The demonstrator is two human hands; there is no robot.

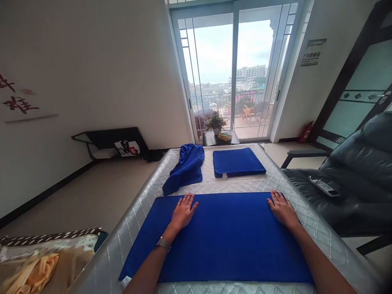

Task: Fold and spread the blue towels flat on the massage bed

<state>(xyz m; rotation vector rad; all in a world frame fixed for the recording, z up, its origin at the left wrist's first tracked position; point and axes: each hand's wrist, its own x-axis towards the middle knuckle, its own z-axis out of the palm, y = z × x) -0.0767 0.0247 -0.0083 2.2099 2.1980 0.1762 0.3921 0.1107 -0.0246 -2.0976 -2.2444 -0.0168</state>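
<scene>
A blue towel (232, 241) is spread flat across the mattress in front of me, with a white tag at its near left corner. My left hand (183, 212) lies palm down on it near the far edge, left of the middle, fingers stretched out. Close to the far right corner my right hand (281, 208) also rests flat, fingers extended. Beyond the towel, a crumpled blue cloth (188, 167) lies at the left. Beside it on the right is a folded blue stack (239, 161) with a white tag on its near edge.
The mattress (208, 185) has a pale quilted top. A dark armchair (349, 179) with a device on its seat stands at the right. Past the far edge, a small table (211, 139) bears a potted plant (216, 122). Bedding (52, 265) lies at lower left.
</scene>
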